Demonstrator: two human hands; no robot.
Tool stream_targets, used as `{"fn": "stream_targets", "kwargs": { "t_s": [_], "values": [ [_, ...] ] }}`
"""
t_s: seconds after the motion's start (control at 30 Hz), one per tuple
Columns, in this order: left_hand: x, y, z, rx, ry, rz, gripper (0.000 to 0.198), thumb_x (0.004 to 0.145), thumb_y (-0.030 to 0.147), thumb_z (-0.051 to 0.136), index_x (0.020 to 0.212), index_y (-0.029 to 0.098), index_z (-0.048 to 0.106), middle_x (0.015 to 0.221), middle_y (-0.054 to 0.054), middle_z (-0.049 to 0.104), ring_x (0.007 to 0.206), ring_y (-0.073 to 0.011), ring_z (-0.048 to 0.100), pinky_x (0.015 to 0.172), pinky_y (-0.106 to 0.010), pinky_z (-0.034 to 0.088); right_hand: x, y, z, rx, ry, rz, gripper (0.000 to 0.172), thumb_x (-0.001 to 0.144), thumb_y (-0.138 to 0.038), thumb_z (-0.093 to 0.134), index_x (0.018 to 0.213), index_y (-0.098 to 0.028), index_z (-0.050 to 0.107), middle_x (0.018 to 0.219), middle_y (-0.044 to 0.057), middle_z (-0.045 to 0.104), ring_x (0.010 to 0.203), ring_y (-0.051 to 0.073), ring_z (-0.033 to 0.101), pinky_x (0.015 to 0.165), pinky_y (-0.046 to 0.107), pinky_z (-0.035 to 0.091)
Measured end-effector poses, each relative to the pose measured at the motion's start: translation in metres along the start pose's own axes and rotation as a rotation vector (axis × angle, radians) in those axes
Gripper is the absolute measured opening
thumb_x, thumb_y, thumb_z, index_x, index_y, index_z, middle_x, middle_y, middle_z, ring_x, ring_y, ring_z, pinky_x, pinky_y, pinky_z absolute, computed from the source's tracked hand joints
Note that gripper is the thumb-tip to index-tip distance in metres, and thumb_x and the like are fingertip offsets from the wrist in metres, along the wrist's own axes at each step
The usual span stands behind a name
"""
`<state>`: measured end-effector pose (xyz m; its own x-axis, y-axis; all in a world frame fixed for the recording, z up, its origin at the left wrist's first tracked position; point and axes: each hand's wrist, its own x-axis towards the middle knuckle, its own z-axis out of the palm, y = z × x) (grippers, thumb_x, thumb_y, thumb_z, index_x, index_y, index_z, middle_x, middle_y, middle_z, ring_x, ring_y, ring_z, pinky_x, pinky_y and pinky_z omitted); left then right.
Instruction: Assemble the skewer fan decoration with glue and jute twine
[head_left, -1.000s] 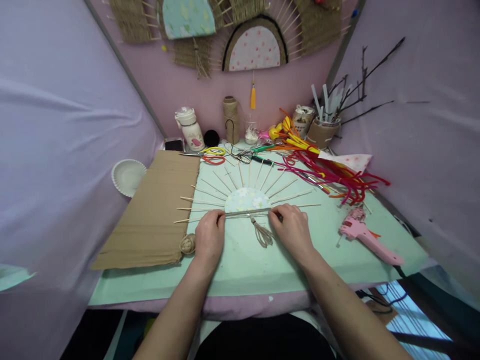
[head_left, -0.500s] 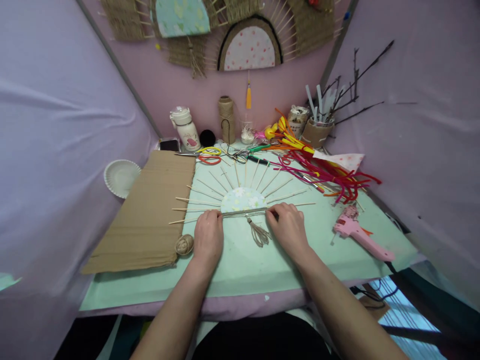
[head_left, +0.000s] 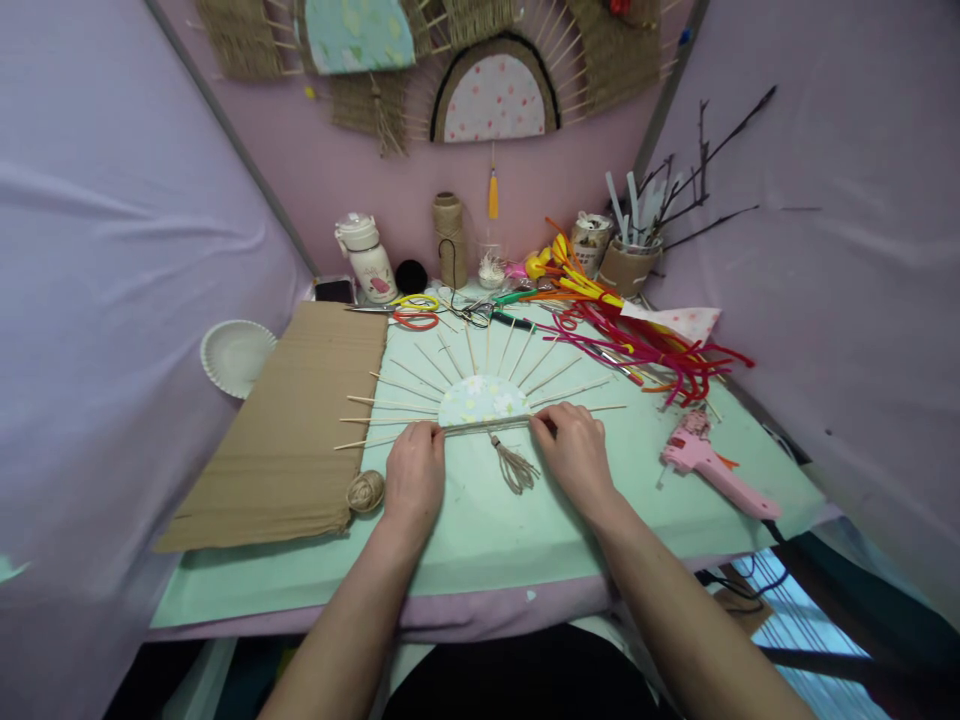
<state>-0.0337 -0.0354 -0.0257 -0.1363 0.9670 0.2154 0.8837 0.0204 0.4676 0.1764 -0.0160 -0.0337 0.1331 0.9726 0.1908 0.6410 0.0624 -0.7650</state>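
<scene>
A half-round piece of pale floral fabric lies on the table, with several thin wooden sticks fanning out from its curved side. Along its straight lower edge a length of twine is stretched taut. My left hand pinches the twine at the left corner, fingers closed. At the right corner my right hand pinches the other end between thumb and fingers. A twine tassel hangs below the middle of the edge. Beside my left wrist sits a ball of twine.
Cardboard lies at the left, under some stick ends, near a paper plate. Scissors and bright pipe cleaners lie toward the back. A pink glue gun rests at the right. A white bottle and twine spool stand behind.
The whole view has shifted slightly. Both hands keep their pinch on the twine at the two corners, with hardly any movement.
</scene>
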Motion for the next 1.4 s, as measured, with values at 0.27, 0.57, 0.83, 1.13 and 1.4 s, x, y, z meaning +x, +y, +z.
{"fn": "stream_targets", "kwargs": {
  "t_s": [0.27, 0.57, 0.83, 1.13, 1.4],
  "values": [
    [-0.006, -0.007, -0.008, -0.267, 0.021, -0.013, 0.014, 0.087, 0.027, 0.050, 0.082, 0.021, 0.061, 0.086, -0.005, 0.069, 0.081, -0.0217, 0.063, 0.076, -0.032, 0.047, 0.000, 0.003, -0.007, 0.670, -0.099, 0.249, 0.025, 0.073, -0.045, 0.068, 0.078, -0.021, 0.066, 0.068, 0.001, 0.066, 0.064, 0.017, 0.060, 0.060, 0.030, 0.046],
    [-0.004, -0.008, -0.009, -0.789, -0.129, -0.284, 0.019, 0.076, 0.037, 0.065, 0.078, 0.018, 0.062, 0.068, 0.000, 0.062, 0.064, -0.0142, 0.056, 0.063, -0.026, 0.042, 0.003, 0.000, -0.014, 1.062, -0.166, 0.462, 0.032, 0.052, -0.036, 0.088, 0.070, -0.020, 0.067, 0.066, -0.003, 0.065, 0.063, 0.011, 0.063, 0.059, 0.023, 0.053],
    [0.001, -0.007, -0.011, -1.037, -0.088, -0.458, 0.030, 0.058, 0.038, 0.078, 0.067, 0.016, 0.060, 0.056, 0.003, 0.055, 0.055, -0.0092, 0.048, 0.056, -0.022, 0.036, 0.001, 0.000, -0.016, 1.037, -0.220, 0.451, 0.027, 0.053, -0.029, 0.087, 0.068, -0.018, 0.067, 0.067, -0.001, 0.068, 0.064, 0.012, 0.065, 0.064, 0.024, 0.053],
    [0.002, -0.006, -0.006, -1.056, 0.034, -0.413, 0.036, 0.061, 0.032, 0.075, 0.085, 0.020, 0.051, 0.068, 0.005, 0.061, 0.060, -0.0095, 0.054, 0.062, -0.022, 0.040, 0.002, 0.010, -0.010, 0.841, -0.203, 0.369, 0.026, 0.061, -0.038, 0.081, 0.073, -0.018, 0.069, 0.067, 0.003, 0.071, 0.065, 0.016, 0.066, 0.066, 0.029, 0.053],
    [-0.002, -0.002, -0.006, -0.508, 0.098, -0.201, 0.016, 0.076, 0.021, 0.059, 0.090, 0.022, 0.053, 0.079, 0.001, 0.064, 0.071, -0.0151, 0.060, 0.069, -0.028, 0.044, 0.006, 0.005, -0.011, 0.442, -0.106, 0.179, 0.006, 0.064, -0.025, 0.063, 0.065, -0.021, 0.061, 0.064, 0.000, 0.064, 0.063, 0.017, 0.057, 0.063, 0.030, 0.043]
  ]
}}
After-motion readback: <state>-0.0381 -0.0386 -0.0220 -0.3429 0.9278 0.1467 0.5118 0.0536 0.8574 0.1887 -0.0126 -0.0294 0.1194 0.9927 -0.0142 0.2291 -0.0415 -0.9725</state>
